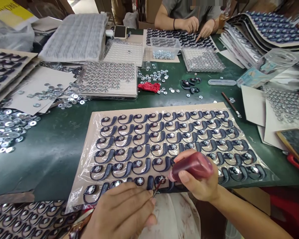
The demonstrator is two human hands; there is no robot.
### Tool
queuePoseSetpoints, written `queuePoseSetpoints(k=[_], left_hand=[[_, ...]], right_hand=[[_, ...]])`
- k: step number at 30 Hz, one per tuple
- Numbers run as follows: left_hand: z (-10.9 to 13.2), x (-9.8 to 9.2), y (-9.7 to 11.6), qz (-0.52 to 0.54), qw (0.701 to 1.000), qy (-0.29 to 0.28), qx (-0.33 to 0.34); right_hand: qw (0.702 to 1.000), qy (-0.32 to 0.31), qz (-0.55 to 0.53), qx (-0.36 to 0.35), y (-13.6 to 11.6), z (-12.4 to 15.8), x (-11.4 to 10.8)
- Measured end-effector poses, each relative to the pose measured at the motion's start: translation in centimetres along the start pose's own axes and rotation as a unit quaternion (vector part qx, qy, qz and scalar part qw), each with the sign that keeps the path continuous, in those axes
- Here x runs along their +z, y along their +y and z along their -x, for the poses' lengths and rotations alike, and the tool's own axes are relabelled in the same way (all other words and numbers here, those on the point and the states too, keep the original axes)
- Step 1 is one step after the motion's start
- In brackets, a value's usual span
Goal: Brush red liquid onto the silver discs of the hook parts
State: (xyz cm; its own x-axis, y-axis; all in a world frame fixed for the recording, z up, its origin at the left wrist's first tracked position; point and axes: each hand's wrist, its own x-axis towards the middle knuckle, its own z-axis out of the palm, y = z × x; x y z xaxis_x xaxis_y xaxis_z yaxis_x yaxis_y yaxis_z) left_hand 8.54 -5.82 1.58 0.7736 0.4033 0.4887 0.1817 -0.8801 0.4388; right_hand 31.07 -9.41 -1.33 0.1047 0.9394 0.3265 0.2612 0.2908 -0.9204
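Observation:
My right hand (201,184) is wrapped round a small dark red squeeze bottle (193,167), its nozzle pointing left at a dark ear-hook part (160,181) in the front row. My left hand (122,209) pinches a thin stick (157,188) whose tip touches that same part. Both rest at the near edge of a cardboard sheet (89,146) covered in plastic film and lined with several rows of dark ear-hook parts holding shiny metal discs.
Loose metal discs (5,129) lie heaped at the left, and trays of discs (107,78) stand behind. A red rag (149,87) lies mid-table. Across the green table another person's hands (196,26) work on a similar sheet. Stacked sheets (264,30) fill the right.

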Motion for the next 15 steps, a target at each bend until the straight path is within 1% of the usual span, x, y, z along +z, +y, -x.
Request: queuePoseSetpoints(k=[2,4,6,8,11,13,15], left_hand=[[0.4,0.4,0.6,-0.063,0.998,-0.013,0.025],[0.9,0.8,1.2,-0.118,0.992,-0.033,0.032],[1.4,1.0,1.5,-0.143,0.988,-0.050,0.042],[1.6,1.1,1.7,-0.146,0.987,-0.055,0.049],[1.5,1.3,1.5,-0.134,0.989,-0.043,0.039],[1.1,1.3,1.4,-0.126,0.991,-0.030,0.029],[0.8,0.9,1.2,-0.111,0.993,-0.013,0.029]], right_hand=[[1.000,-0.012,0.003,0.014,0.1,-0.1,0.1],[0.999,-0.021,0.021,0.019,0.1,-0.3,0.3],[0.999,-0.033,0.031,0.014,-0.1,-0.5,0.4],[0.999,-0.040,0.031,0.000,-0.2,-0.6,0.5],[0.999,-0.043,0.018,-0.002,-0.1,-0.4,0.5],[1.000,-0.027,-0.013,0.005,0.1,0.0,0.3],[0.998,0.011,-0.055,0.018,0.1,0.4,0.1]])
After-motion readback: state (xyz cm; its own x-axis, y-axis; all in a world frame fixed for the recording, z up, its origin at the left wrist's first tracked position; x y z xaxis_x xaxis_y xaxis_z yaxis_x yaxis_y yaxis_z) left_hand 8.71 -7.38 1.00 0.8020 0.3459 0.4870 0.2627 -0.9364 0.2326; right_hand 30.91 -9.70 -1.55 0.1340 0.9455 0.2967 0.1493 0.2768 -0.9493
